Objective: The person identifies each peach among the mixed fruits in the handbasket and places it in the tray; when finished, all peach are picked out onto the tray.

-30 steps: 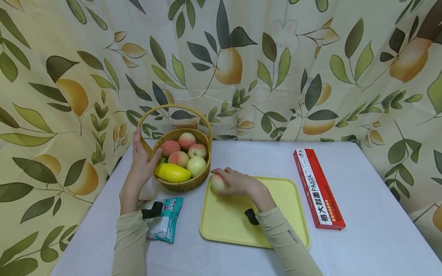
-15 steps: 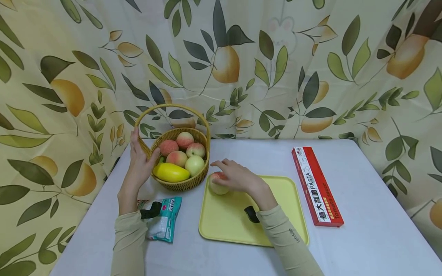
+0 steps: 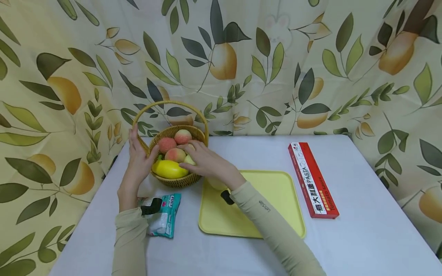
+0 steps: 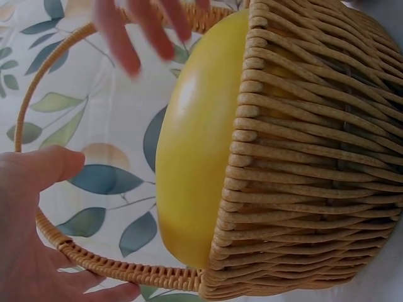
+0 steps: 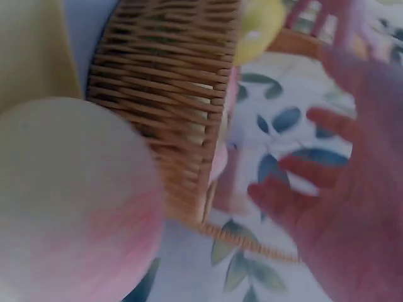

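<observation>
My left hand rests against the left side of the woven basket's handle, fingers extended along its outside and thumb on the inner side. The basket holds several peaches and a smooth yellow elongated fruit with a green stem. Over the basket's right part reaches my right hand, fingers spread above the fruit and holding nothing; in the right wrist view its fingers are apart from the basket. A pale peach lies on the yellow tray, partly hidden under my right wrist in the head view.
Right of the tray lies a red pasta box. A teal and white plastic packet lies in front of the basket, partly behind my left wrist. A leaf-patterned curtain hangs behind the white-covered table.
My right hand has let go of the peach on the tray and moved left and up over the basket. My left hand stays at the handle. The head view has shifted slightly.
</observation>
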Tool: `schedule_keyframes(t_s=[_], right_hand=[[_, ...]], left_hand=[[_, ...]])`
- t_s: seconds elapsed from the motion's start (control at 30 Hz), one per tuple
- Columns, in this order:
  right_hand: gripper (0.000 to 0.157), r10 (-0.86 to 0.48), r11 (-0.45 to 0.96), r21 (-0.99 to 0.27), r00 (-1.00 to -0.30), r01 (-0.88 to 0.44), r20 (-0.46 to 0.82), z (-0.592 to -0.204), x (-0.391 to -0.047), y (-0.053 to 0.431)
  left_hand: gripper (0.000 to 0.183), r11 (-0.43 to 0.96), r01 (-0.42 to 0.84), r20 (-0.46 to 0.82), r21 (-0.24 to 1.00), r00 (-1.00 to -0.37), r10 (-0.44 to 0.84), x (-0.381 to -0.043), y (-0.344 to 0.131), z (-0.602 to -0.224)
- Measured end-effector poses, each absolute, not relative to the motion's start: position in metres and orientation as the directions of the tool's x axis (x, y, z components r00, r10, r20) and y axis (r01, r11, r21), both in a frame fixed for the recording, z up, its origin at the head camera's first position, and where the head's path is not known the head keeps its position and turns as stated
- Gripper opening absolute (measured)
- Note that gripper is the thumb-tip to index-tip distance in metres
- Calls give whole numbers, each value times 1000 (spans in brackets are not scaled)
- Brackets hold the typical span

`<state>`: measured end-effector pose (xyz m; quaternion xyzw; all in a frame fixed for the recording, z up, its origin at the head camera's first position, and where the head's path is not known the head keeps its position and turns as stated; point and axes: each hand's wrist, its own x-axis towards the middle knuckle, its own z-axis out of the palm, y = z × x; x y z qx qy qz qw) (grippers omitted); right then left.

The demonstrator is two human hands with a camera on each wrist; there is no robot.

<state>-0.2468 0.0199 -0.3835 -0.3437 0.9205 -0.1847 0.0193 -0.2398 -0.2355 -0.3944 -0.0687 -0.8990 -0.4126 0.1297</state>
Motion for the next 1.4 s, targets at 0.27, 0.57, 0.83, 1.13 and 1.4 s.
schedule_keyframes(t_s=[0.27, 0.57, 0.83, 1.13, 1.4], right_hand=[[56, -485, 871, -145, -868, -470, -102, -378, -299, -20], [48, -484, 872, -163, -864, -462, -138, -386, -327, -27], [60, -419, 896, -241, -890, -374, -178, -389, -323, -25], [68, -477, 868, -213, -872, -448, -111, -403, -327, -19], [42, -493, 864, -174, -865, -473, -96, -396, -333, -23]], left_hand=[[95, 641, 217, 280, 736, -960, 4, -239, -234, -397], [96, 661, 233, 309, 713, -951, 3, -240, -236, -390], [95, 651, 234, 299, 722, -954, 12, -239, -235, -390], [94, 649, 240, 305, 722, -952, 13, -240, -233, -399], [93, 671, 241, 312, 701, -950, 15, -240, -234, -396]])
